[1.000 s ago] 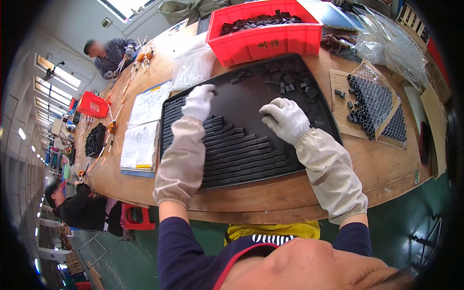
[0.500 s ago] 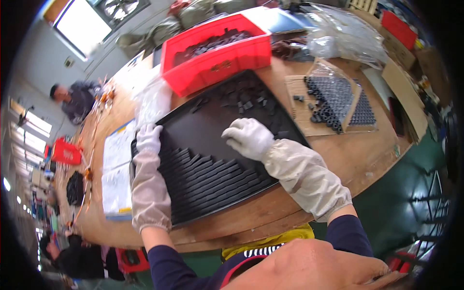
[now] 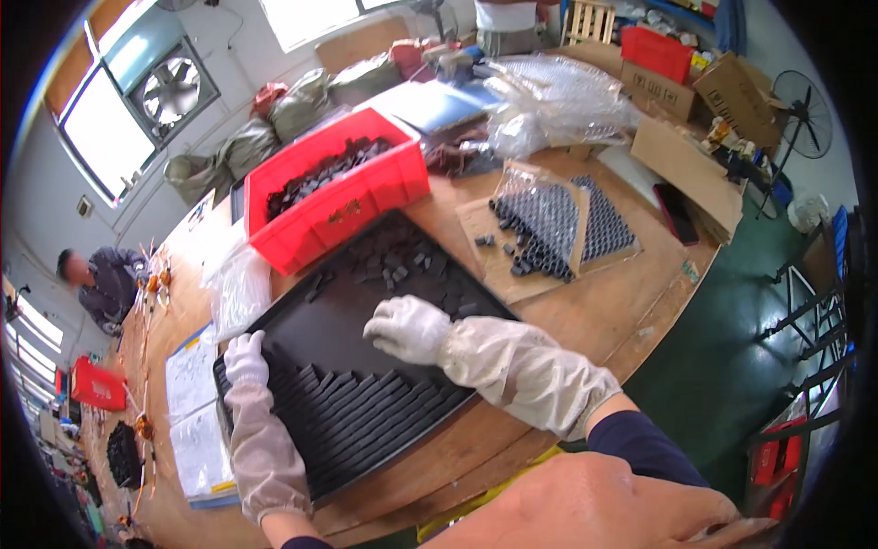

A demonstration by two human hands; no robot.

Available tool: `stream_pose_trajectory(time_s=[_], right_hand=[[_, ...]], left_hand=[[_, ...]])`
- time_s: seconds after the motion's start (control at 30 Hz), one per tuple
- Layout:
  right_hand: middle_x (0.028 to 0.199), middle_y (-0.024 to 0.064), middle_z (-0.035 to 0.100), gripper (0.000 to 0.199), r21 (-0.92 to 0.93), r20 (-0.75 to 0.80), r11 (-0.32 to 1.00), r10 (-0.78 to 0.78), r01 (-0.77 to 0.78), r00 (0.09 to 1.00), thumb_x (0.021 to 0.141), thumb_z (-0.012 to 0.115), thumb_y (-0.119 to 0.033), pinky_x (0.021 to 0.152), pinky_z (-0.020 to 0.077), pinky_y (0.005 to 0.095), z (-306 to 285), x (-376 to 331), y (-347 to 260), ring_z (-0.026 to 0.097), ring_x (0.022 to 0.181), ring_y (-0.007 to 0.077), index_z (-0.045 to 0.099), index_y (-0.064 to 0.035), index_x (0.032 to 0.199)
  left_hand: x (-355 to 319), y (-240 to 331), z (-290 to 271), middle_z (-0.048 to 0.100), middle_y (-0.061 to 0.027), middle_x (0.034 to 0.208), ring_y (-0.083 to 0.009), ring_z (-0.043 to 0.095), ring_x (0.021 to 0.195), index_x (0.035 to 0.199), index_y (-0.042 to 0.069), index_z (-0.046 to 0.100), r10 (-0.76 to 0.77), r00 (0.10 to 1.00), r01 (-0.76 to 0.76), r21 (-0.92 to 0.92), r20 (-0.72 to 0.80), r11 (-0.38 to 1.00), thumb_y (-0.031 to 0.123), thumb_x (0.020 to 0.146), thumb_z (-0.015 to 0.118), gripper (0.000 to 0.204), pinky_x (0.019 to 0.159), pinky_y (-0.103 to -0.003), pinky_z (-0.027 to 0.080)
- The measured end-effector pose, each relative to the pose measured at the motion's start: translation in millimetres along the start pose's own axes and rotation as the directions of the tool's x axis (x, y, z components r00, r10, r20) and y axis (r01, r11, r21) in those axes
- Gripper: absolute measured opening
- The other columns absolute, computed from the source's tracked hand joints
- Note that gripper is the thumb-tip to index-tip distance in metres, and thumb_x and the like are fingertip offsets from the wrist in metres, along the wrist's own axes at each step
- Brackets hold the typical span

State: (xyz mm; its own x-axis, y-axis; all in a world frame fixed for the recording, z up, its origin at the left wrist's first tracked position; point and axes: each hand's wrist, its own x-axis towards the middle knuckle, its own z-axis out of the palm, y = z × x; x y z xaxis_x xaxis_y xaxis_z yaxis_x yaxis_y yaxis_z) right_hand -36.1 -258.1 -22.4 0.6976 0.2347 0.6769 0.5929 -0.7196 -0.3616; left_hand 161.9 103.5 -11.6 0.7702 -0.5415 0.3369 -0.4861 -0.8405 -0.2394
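A black tray (image 3: 315, 329) lies at a slant on the wooden table in front of me. Its near part carries stepped rows of small black blocks (image 3: 357, 425), laid end to end. Loose black pieces (image 3: 395, 267) are scattered at its far end. My left hand (image 3: 245, 360), in a white glove, is closed over the tray's left rim. My right hand (image 3: 409, 329), also gloved, is above the middle of the tray, beyond the rows. Its fingers are curled toward the thumb; whatever they hold, if anything, is hidden.
A red bin (image 3: 338, 206) of black pieces stands behind the tray. To the right, black cylindrical parts (image 3: 540, 233) sit on cardboard under bubble wrap. Papers (image 3: 194, 416) and a plastic bag (image 3: 240, 288) lie on the left. Another person (image 3: 108, 284) is at the table's far left.
The whole view has shifted, so the tray and bin appear lower and further left. My left hand stays on the tray's rim, and my right hand remains over the tray with its fingers curled.
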Motion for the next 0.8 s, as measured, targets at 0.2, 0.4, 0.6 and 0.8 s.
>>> stream_pose_trajectory(time_s=[0.2,0.4,0.6,0.8], right_hand=[[0.103,0.0084,0.064,0.020,0.004,0.073,0.998,0.066,-0.066,0.995,0.086,0.068,-0.013,0.089,0.0510,0.0429,4,-4,2,0.064,0.102,0.0311,0.069,-0.0157,0.106],[0.110,0.0112,0.066,0.033,0.210,0.074,0.962,0.165,-0.177,0.984,0.085,0.063,0.002,0.087,0.0545,0.0452,-3,-1,2,0.066,0.105,0.0338,0.067,-0.0132,0.115],[0.140,0.0195,0.055,0.053,0.599,0.012,0.788,0.169,-0.143,0.985,0.100,0.058,-0.009,0.108,0.0460,0.0385,-4,1,-25,0.055,0.131,0.0311,0.040,-0.0043,0.150],[0.160,0.0214,0.031,0.068,0.741,0.242,0.624,0.100,-0.250,0.965,0.107,0.051,-0.027,0.121,0.0295,0.0393,-4,-5,-45,0.032,0.149,0.0278,0.018,-0.0010,0.160]], left_hand=[[-16,71,-44,0.065,-0.0174,0.124,-0.0374,0.059,0.118,0.131,0.010,0.064,-0.016,0.975,-0.103,-0.509,-0.224,0.855,0.003,0.087,0.067,0.045,0.104,-0.047,0.046],[-40,153,-91,0.064,-0.0165,0.126,-0.0315,0.061,0.120,0.127,0.006,0.067,-0.054,0.979,-0.130,-0.812,-0.195,0.569,0.004,0.091,0.069,0.037,0.100,-0.040,0.051],[-49,198,-109,0.069,-0.0120,0.116,-0.0223,0.067,0.103,0.125,0.004,0.068,0.023,0.998,-0.068,-0.926,-0.065,0.371,0.006,0.093,0.068,0.032,0.089,-0.034,0.053],[-54,207,-95,0.069,-0.0118,0.098,-0.0299,0.067,0.090,0.102,0.006,0.072,0.020,0.975,-0.199,-0.831,-0.221,0.520,-0.003,0.077,0.074,0.027,0.078,-0.039,0.056]])
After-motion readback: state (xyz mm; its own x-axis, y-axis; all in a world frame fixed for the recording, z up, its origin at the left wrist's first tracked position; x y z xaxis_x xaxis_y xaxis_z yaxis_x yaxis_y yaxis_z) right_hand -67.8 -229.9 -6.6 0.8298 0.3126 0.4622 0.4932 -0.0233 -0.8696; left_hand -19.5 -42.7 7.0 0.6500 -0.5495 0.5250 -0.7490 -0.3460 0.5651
